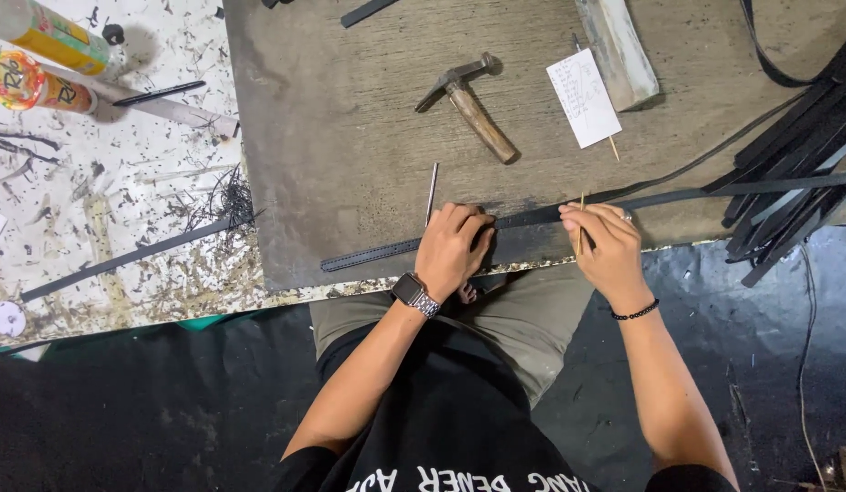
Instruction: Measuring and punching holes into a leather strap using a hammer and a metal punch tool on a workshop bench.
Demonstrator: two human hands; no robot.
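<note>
The left hand (452,246) presses down, fingers curled, on a long black strap (532,217) that lies across the near edge of a dark work board (350,137). The right hand (605,246) pinches a thin wooden stick (582,223) upright against the same strap, just beside the left hand. A thin metal rod (432,191) lies on the board near the left fingers. Farther back lie a hammer (468,105) with a wooden handle and a white paper note (582,96). A bundle of black straps (787,182) spreads out at the right edge. At top left, two capped cans (40,59) lie on their sides on a littered white table (122,200); their contents cannot be seen.
</note>
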